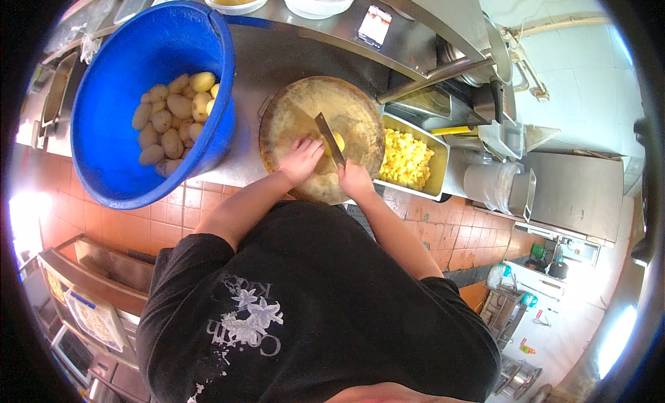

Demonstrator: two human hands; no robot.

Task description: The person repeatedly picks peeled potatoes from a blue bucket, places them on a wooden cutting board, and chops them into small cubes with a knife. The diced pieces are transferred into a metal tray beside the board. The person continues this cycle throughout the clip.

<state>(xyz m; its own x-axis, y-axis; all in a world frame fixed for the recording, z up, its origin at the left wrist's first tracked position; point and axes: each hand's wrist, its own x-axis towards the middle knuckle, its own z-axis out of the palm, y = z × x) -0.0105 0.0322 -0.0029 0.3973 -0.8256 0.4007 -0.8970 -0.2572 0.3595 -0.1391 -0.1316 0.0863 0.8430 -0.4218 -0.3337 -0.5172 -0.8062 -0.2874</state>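
Note:
My right hand (355,180) grips the handle of a cleaver (330,139), whose blade stands across a peeled potato (338,141) on a round wooden chopping block (358,112). On the left side of the blade, my left hand (303,161) rests with its fingertips against the potato; the blade and fingers hide part of it. To the right of the block, a rectangular metal pan (441,166) holds cut yellow potato pieces (408,157). A large blue plastic tub (111,112) at the left holds whole potatoes (171,122), several of them pale yellow.
The block stands on a steel counter (244,91). Above it, a steel shelf (332,36) bears white bowls (318,1) and a phone (374,25) with a lit screen. A metal post (434,80) rises behind the pan. Stacked containers (488,187) stand farther right.

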